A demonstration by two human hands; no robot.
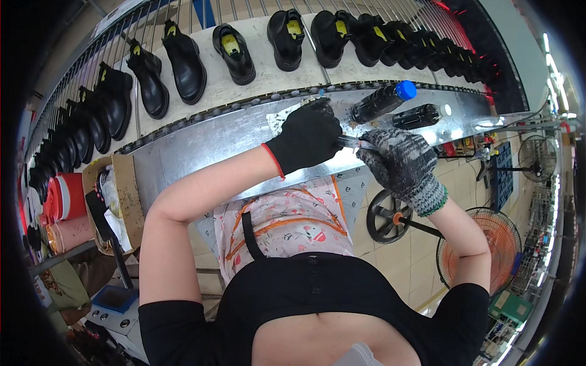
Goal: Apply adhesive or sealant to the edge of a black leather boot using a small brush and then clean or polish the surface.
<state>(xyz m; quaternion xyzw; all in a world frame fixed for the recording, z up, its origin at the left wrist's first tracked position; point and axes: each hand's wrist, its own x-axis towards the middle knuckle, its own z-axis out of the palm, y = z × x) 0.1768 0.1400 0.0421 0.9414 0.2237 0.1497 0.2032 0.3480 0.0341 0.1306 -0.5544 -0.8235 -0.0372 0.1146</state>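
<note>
My left hand (pixel 308 139), in a black glove with a red cuff edge, is closed above the metal ledge. My right hand (pixel 403 163), in a mottled grey knitted glove with a green cuff edge, is closed just to its right. Between them a slim, clear, shiny stick (pixel 353 143) spans the gap, one end at each hand. Its exact kind cannot be made out, and the gloves cover its ends. Just beyond my right hand stand a dark bottle with a blue cap (pixel 375 104) and a dark bottle with a white cap (pixel 421 116), both tilted in view.
Black shoes (pixel 184 67) line a pale conveyor belt (pixel 213 91) behind the chain-edged metal ledge (pixel 201 137). At left sit a cardboard box (pixel 125 195) and a red container (pixel 64 198). A black handwheel (pixel 389 216) and an orange fan (pixel 482 250) are at right.
</note>
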